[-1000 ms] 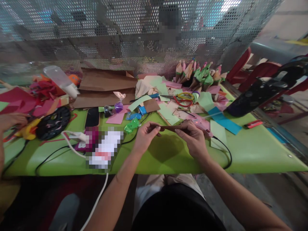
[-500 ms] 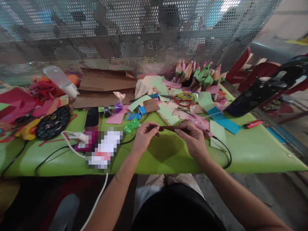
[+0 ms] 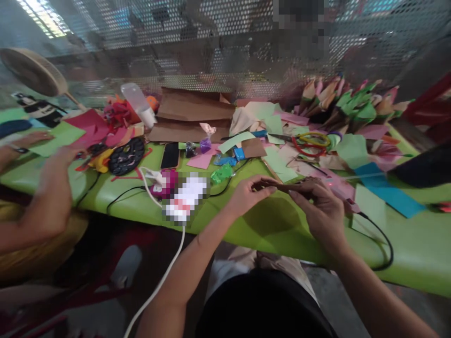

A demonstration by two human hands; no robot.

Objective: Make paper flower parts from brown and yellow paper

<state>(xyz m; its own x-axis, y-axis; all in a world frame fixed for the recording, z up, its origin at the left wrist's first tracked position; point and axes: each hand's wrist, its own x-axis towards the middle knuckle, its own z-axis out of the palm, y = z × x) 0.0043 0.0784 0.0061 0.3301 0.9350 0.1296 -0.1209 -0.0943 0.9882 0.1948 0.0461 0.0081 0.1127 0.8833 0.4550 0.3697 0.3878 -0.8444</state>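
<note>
Head view, looking down over a green worktop [image 3: 116,197] strewn with cut paper. Both of the person's hands were raised just above the worktop's near edge, gripping a brown strip [image 3: 282,187] between them. The left hand [image 3: 246,196] pinched one end with thumb and fingertips closed on it; the right hand [image 3: 322,211] closed its fingers over the other end. The strip looked dark brown, thin and long, lying level between the hands; blur hid whether it was flat, folded or rolled. It cast a wide shadow on the worktop directly beneath.

The step in hand appeared to be shaping or rolling the strip. Judging from the grip, the next move would call for both pinches to stay firm and even, so the strip does not slip or crease.

Just right of the right hand lay a pink glue gun [image 3: 340,190], its black cord [image 3: 382,239] looping toward the worktop's near edge. At the worktop's far right corner stood a cluster of paper cones [image 3: 347,101]. At its left end, another person's hand [image 3: 52,197] hovered, blurred, near a round black tray [image 3: 126,156].
</note>
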